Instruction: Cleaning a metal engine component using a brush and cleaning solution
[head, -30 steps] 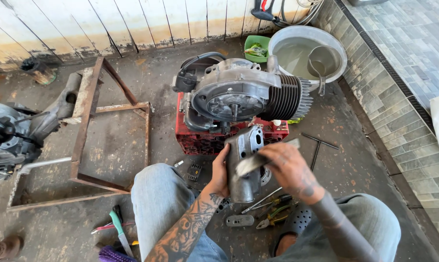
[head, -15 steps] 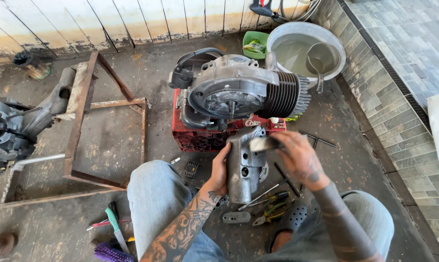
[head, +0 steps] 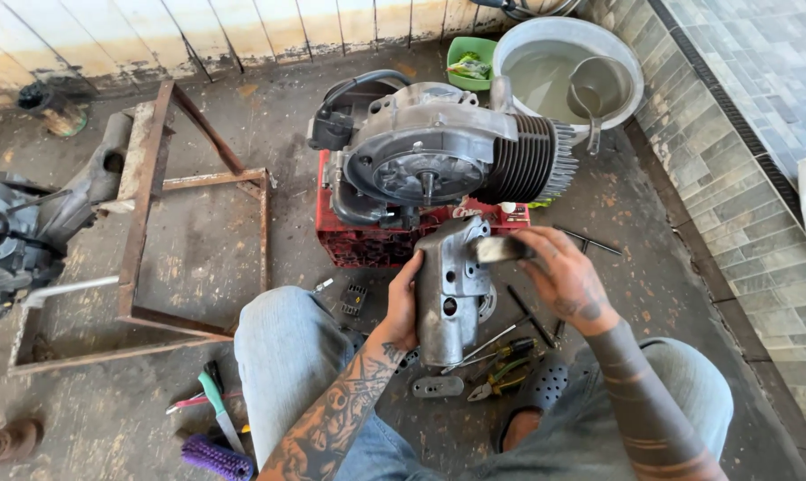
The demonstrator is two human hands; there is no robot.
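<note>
My left hand (head: 406, 301) grips the left edge of a grey metal engine cover (head: 449, 289), holding it upright between my knees. My right hand (head: 563, 278) holds a flat grey strip, a scraper or file (head: 499, 250), pressed against the cover's upper right edge. Just beyond stands a finned engine (head: 439, 156) resting on a red plastic crate (head: 367, 240).
Pliers (head: 501, 379), a screwdriver (head: 488, 343) and a small metal plate (head: 438, 387) lie on the concrete floor by my feet. A rusty steel frame (head: 140, 205) lies to the left. A water-filled basin (head: 559, 67) with a ladle stands behind, beside a tiled step (head: 732, 178). A purple brush (head: 214, 456) lies lower left.
My right hand has shifted the flat strip from across the cover's middle up to its upper right edge. The cover stays held in my left hand.
</note>
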